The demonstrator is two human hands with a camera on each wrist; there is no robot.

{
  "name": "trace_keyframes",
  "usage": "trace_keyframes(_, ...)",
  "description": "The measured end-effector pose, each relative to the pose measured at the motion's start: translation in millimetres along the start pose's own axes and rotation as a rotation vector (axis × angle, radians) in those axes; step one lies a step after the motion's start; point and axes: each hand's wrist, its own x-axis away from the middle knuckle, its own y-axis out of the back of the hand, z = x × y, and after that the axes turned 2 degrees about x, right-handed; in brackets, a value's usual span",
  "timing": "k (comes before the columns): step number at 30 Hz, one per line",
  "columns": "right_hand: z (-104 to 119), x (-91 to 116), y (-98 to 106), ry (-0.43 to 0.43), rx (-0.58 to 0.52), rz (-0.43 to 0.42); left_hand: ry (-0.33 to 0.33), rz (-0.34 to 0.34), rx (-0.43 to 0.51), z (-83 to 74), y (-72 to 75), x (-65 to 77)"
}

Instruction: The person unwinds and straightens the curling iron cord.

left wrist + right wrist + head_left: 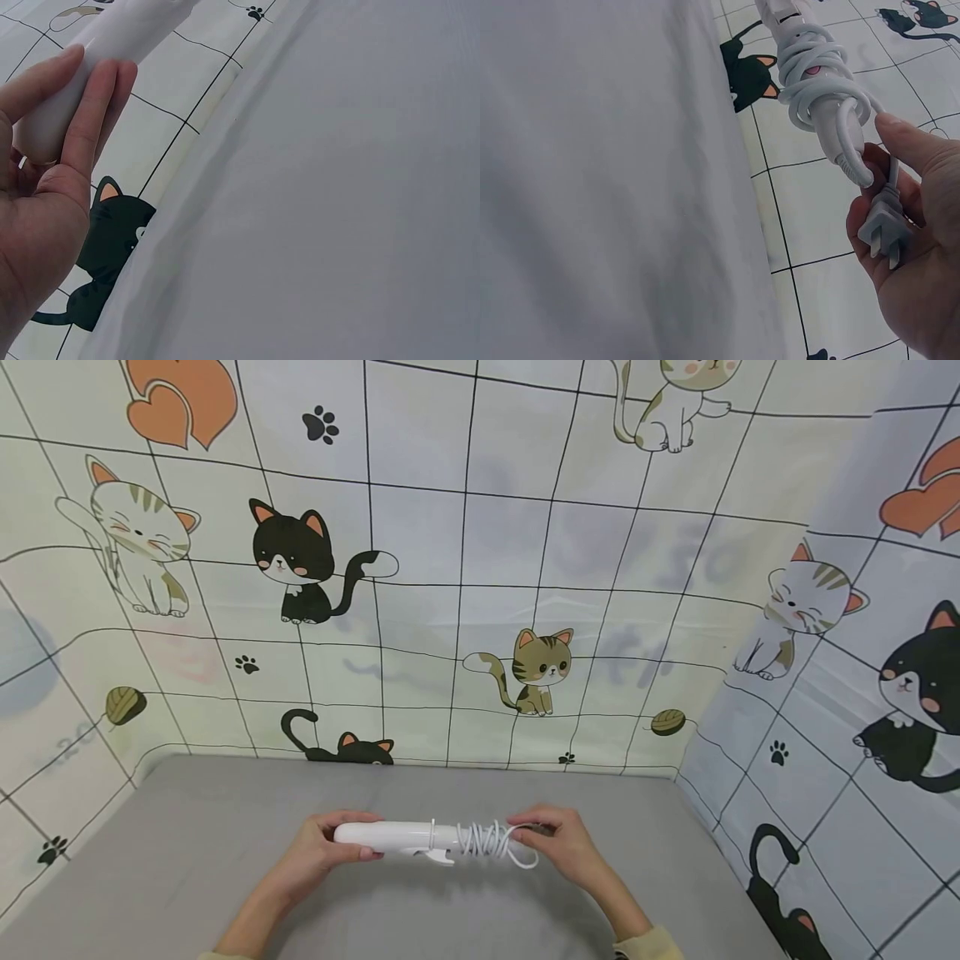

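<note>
Yellowish cuff (651,945) nearest, the right hand (564,843) pinched the coiled cord (487,841) near its plug (886,231), seemingly against unwinding; the left hand (324,843) gripped the white wand-shaped appliance (397,836) by its rounded end, likely steadying it above the desk (420,918).

- Left hand's grip (321,847) holds the rounded end of a white device (397,837).
- Right hand's grip (562,843) pinches white cord (483,841) at the opposite end, where its loops wrap the device.
- Below lies a gray desk (420,914); behind it, cat-print sheeting (420,618) with grid lines.
</note>
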Motion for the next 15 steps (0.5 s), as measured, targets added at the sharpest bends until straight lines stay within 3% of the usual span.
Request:
trace_keyframes(11,-6,13,-4,0.107,0.021,-0.136,-0.016,-0.075,0.042,-2.1,3.5,0.5)
trace_keyframes(15,-12,24,0,0.018,0.023,-0.221,-0.034,-0.126,0.075,-3.7,7.3,1.5)
